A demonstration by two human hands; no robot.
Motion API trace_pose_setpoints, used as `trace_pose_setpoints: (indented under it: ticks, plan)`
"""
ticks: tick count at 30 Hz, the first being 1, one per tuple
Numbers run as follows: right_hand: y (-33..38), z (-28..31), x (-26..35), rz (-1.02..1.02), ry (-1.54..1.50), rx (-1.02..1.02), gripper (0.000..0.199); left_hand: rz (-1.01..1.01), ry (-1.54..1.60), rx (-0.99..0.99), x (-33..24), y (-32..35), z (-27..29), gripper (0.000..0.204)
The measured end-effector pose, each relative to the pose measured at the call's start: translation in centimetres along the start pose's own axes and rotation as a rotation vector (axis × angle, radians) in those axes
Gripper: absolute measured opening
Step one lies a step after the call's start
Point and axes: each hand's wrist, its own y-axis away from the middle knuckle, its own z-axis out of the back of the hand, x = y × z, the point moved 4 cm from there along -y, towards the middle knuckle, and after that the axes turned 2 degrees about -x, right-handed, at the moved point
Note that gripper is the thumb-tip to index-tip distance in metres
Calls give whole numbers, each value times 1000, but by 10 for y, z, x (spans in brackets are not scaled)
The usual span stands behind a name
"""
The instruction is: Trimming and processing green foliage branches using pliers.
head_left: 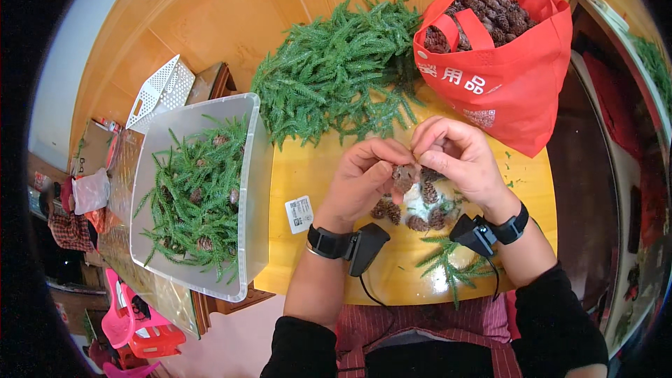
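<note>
- On your far left a white perforated basket (162, 89) lies tipped over.
- Next, a clear plastic tub (253, 189) holds green sprigs and a few cones.
- Your left hand (360, 182) pinches a small pine cone (403, 176) above the yellow bench (308, 168), its grip narrow around it.
- Behind lies a heap of evergreen branches (336, 70).
- Your right hand (458, 157) pinches the same cone from above; loose cones (420, 213) lie beneath.
- Far right, a red bag (511, 77) stands full of cones.

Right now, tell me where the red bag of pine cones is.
In the head view the red bag stands at the yellow table's far right, right of the green branch pile, beyond the right hand.
</note>
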Motion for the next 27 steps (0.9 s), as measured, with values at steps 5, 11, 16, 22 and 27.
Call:
trace_pose_setpoints:
  ticks: [5, 11, 16, 22, 27]
  plan:
    - [1, 1, 8, -37, 93, -34, 6, 178, -27, -143, 0, -1, -3, 23]
    - [-2, -1, 19, 442, 850, -75, 6, 162, 14, -291, 5, -4, 3, 32]
    - [-1, 0, 18, 432, 858, -110, 7, 164, -250, -266, 3, -4, 0, 34]
    - [1, 0, 16, 392, 846, -115, 8, 149, -407, -279, 5, -3, -1, 38]
    - [0, 0, 17, 421, 864, -106, 7, 117, -496, -230, 4, -3, -1, 40]
